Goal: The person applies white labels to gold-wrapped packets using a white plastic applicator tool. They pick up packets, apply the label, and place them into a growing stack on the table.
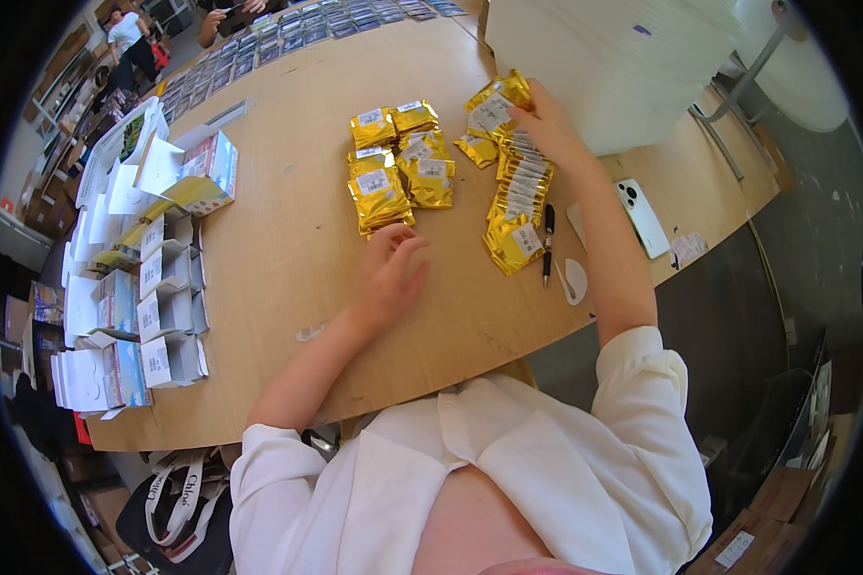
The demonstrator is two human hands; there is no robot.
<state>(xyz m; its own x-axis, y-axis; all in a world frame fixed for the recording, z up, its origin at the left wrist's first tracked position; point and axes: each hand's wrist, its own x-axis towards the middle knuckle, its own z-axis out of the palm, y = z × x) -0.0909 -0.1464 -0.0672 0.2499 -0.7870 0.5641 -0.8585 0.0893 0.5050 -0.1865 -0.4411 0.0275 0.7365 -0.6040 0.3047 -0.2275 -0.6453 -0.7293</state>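
My right hand [546,126] reaches to the far end of a fanned row of gold foil packets [521,183]. Its fingers grip a few gold packets [492,108] there, which bear white labels with writing. One loose gold packet [477,149] lies just left of that row. My left hand [390,277] hovers or rests near the table, holding nothing, its fingers loosely bent and apart. Just beyond its fingertips, two columns of stacked gold packets [377,190] lie side by side. Whether the fingertips touch the nearest stack I cannot tell.
A black pen [549,244], tweezers on a white piece [574,280] and a white smartphone [641,218] lie at right. Open cardboard boxes [165,309] line the left, near a white basket [108,154]. Film-wrapped bulk [604,72] stands behind. Cards [288,36] cover the far edge near another person's hands.
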